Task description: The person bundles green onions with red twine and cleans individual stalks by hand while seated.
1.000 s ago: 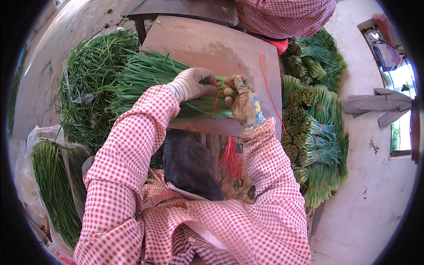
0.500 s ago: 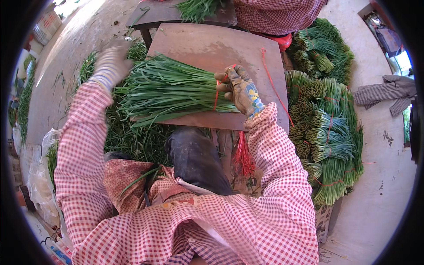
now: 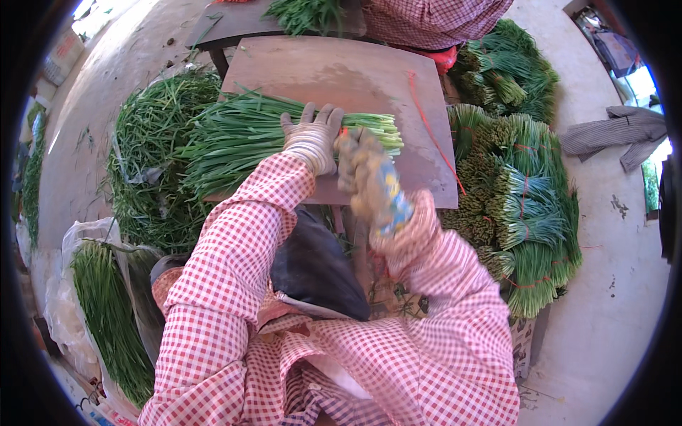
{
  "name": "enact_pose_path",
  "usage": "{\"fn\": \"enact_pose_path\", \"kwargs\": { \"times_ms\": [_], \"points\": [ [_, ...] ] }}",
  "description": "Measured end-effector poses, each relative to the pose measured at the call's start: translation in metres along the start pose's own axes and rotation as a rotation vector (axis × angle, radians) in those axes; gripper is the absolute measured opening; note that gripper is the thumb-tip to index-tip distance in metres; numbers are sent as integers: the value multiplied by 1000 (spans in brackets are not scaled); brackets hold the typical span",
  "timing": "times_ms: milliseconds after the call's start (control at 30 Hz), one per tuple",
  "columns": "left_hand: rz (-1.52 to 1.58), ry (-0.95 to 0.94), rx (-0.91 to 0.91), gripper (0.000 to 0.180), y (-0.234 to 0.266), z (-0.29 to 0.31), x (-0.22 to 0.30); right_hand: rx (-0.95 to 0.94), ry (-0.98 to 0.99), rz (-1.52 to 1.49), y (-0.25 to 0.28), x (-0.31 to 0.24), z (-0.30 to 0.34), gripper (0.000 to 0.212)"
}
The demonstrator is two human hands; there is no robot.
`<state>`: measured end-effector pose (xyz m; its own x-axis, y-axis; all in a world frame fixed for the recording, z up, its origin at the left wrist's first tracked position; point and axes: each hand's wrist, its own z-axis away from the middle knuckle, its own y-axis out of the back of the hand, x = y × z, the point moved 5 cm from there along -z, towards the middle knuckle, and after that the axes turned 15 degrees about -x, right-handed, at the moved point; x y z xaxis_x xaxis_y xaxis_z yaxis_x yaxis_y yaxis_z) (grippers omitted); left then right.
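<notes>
A bundle of long green garlic chives [image 3: 238, 135] lies across the small brown table in front of me, its pale cut ends to the right. My left hand [image 3: 314, 136], in a pale glove with a striped cuff, rests palm down on it with fingers spread. Just right of that, my right hand [image 3: 369, 174] wears a soiled glove with a blue-and-yellow cuff and is smeared by motion. Its fingers are curled at the bundle's near side, with a bit of red tie [image 3: 344, 131] showing at their tips. The rest of the tie is hidden.
A loose red string [image 3: 425, 113] lies on the table [image 3: 305, 60]. Tied chive bundles [image 3: 529, 213] are stacked on the right. Loose greens [image 3: 160, 156] heap on the left, above a plastic bag [image 3: 67, 280] beside more chives. A second table [image 3: 241, 25] and another person's checked clothing [image 3: 433, 21] are beyond.
My left hand has swung in from the far left onto the bundle. My right hand has drawn down and left, close beside it. The bundle has shifted slightly, showing more cut ends.
</notes>
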<state>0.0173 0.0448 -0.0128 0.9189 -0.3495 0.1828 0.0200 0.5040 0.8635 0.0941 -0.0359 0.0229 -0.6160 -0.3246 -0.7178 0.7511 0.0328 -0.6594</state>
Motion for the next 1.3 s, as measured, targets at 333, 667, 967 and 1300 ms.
{"fn": "enact_pose_path", "kwargs": {
  "times_ms": [333,667,967,1300],
  "points": [
    [-83,-30,-113,96,13,9,8,-291,120,918,48,68,69,3],
    [-418,-148,-117,96,57,44,0,-108,538,1350,84,-58,-45,12],
    [-386,-156,-75,99,34,23,-13,-396,-192,1260,40,-72,-74,81],
    [1042,-154,-30,86,-60,97,-1,-373,-787,1266,57,-37,-55,55]
  ]
}}
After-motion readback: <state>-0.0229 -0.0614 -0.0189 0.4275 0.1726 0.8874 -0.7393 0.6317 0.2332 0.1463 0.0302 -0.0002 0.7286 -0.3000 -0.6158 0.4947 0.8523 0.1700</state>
